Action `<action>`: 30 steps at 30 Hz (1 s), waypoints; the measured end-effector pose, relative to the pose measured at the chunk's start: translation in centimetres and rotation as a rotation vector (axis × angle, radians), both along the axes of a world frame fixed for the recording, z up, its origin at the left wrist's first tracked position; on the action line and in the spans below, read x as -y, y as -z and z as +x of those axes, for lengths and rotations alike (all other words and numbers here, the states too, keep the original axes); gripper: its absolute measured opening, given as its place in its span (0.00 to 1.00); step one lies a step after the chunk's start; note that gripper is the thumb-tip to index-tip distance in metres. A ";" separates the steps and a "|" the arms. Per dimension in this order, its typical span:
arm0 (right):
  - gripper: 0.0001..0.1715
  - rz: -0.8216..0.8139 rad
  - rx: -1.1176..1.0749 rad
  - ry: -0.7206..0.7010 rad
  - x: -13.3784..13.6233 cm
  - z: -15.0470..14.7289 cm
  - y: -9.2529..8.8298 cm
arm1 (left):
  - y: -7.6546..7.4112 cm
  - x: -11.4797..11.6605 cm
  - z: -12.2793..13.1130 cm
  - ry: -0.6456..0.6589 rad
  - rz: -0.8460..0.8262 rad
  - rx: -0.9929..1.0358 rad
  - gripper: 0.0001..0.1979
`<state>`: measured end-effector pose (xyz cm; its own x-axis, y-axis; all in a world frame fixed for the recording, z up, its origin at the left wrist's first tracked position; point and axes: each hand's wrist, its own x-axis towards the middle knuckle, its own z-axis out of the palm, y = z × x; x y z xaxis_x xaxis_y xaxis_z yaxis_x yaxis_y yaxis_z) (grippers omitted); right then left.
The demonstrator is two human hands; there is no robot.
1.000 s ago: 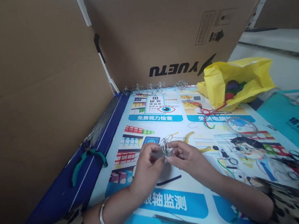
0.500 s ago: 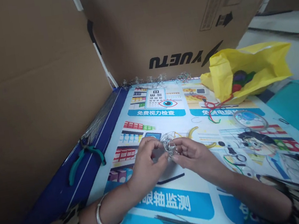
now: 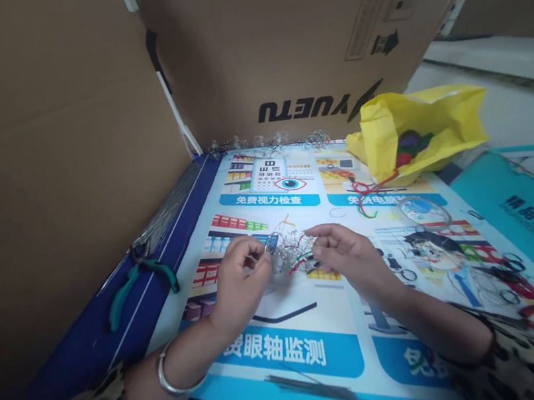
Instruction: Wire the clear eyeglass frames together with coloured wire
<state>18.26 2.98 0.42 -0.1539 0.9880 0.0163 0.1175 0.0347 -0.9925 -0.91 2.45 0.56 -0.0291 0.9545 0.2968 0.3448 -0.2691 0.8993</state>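
A tangled, bent silver wire piece (image 3: 286,257) is held up between my two hands, just above the printed sheet. Some red and green shows around it, though I cannot tell whether that is coloured wire or the print behind. My left hand (image 3: 243,282), below a silver bangle, pinches the wire's left side between thumb and forefinger. On the opposite side, my right hand (image 3: 354,260) has its fingers curled and closed at the wire's right edge. The right fingertips partly cover what they grip.
Teal-handled pliers (image 3: 141,279) lie at the left on the blue edge. Similar wire pieces (image 3: 261,144) line the cardboard wall (image 3: 273,38). A yellow bag (image 3: 427,129) with coloured wire stands back right. Scissors (image 3: 506,271) lie right; dark straight wires (image 3: 320,389) lie in front.
My hands have moved apart, and more of the wire piece shows between them. The whole view has shifted slightly, with the surroundings appearing further left.
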 end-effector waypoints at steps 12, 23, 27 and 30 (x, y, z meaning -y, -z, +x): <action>0.15 0.209 0.355 0.141 0.3 -0.3 0.2 | -0.3 1.0 0.2 0.008 0.149 -0.124 0.01; 0.23 0.262 0.453 0.099 0.4 -0.8 0.8 | 0.0 1.9 0.6 0.079 0.088 -0.069 0.02; 0.23 0.328 0.542 0.154 0.3 -0.8 1.1 | 0.0 2.1 0.8 0.093 0.074 -0.064 0.03; 0.23 0.363 0.621 0.185 0.4 -0.8 1.0 | -0.1 2.3 0.8 0.096 0.042 -0.044 0.03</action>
<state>17.49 2.63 -0.56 -0.0721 0.9477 0.3108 0.6889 0.2727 -0.6716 -0.08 0.16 0.64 0.0762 0.9389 0.3357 0.3543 -0.3402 0.8710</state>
